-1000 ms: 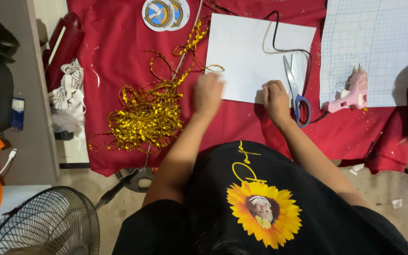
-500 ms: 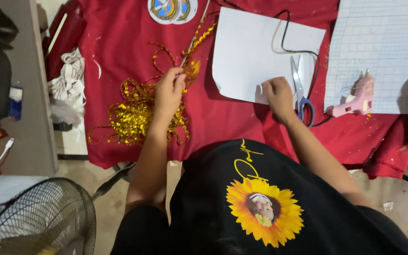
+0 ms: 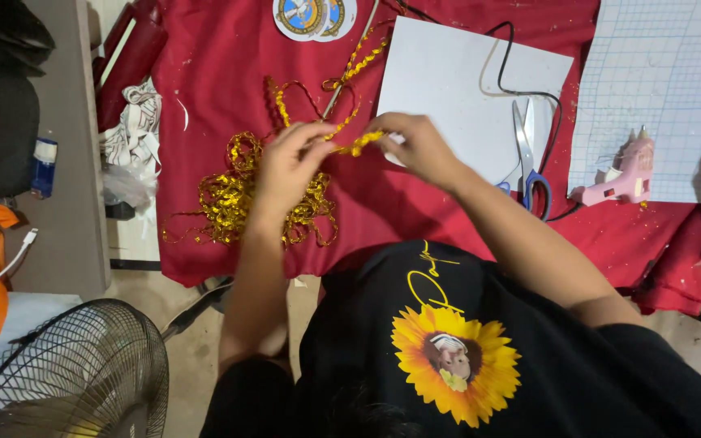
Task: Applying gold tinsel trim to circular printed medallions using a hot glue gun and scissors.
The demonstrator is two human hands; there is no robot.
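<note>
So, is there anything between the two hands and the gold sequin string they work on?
Nothing visible is. The left hand and the right hand both pinch the gold sequin string directly, above the red cloth. The scissors and the glue gun lie apart.

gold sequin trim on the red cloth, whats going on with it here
A person in a black shirt with a sunflower print works at a table covered by a red cloth. Both hands hold one strand of shiny gold sequin trim pinched between them: the left hand and the right hand, each in a fingertip grip. The rest of the trim lies in a loose heap by the left hand. A white card sheet, blue-handled scissors and a pink glue gun lie untouched to the right.
</note>
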